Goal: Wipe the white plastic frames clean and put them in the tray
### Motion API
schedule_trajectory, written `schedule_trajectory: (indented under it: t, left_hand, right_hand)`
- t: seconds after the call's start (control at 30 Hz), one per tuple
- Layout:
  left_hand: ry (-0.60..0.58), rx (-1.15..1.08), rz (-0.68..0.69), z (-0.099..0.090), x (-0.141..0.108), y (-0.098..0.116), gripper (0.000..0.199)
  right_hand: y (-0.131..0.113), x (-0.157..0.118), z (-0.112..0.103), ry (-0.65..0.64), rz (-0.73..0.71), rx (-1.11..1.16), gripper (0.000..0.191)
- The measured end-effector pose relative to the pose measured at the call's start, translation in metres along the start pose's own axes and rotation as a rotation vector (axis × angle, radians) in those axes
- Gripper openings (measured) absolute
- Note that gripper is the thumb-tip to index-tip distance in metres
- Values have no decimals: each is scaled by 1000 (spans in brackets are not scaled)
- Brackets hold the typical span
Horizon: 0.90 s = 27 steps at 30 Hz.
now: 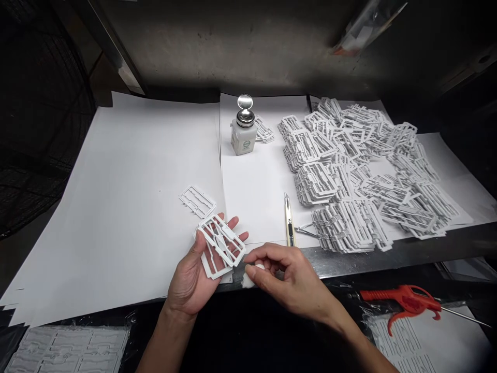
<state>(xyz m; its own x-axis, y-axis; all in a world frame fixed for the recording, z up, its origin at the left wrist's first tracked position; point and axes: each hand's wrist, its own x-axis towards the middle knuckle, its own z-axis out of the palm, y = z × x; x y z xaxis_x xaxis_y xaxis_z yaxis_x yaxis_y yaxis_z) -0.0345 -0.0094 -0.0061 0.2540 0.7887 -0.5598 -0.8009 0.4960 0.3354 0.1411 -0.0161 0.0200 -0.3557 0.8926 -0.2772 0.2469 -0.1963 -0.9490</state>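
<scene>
My left hand, palm up, holds a few white slotted plastic frames that overlap at an angle, its thumb resting on their left edge. Close to their lower right corner is my right hand, fingers curled round a small white wad that looks like cloth or cotton. Most of that wad is hidden by the fingers. Another white frame piece lies flat on the paper just beyond my left hand. A utility knife and a thin metal tool lie beyond my right hand.
Large stacks of similar frames cover the right side. A pump-top bottle stands at the back, with more frames behind it. White paper covers the bench. A red air blow gun and a tray of parts lie in front.
</scene>
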Motion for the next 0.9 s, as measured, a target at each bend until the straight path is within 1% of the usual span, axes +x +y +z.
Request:
schedule_trajectory:
  t: [0.1, 0.2, 0.3, 0.43, 0.5, 0.63, 0.73, 0.83, 0.9]
  left_hand:
    - [17, 6, -1, 1, 0, -1, 46]
    - [73, 54, 28, 5, 0, -3, 44]
    - [140, 182, 71, 11, -3, -6, 44]
    - [176, 317, 119, 14, -6, -8, 44]
    - [175, 334, 132, 13, -5, -8, 42]
    - [170, 359, 113, 8, -2, -8, 44]
    - [184, 370, 97, 7, 0, -8, 46]
    - [201, 379, 74, 8, 0, -10, 47]
    - [200, 396, 69, 11, -1, -10, 46]
  right_hand:
    - [-3, 0, -2, 28, -26, -31, 7]
    - [-5, -2, 0, -23, -85, -41, 7]
    - [-6, -3, 6, -65, -178, -9, 9]
    - [-4, 0, 15, -47, -266, 14, 15]
    - [-1, 1, 17, 2, -282, -14, 17]
    - [6, 5, 17, 162, -289, -50, 17]
    - [10, 11, 19, 255, -280, -58, 16]
    - [11, 19, 25, 297, -344, -143, 17]
    - [8, 22, 28, 283, -395, -265, 18]
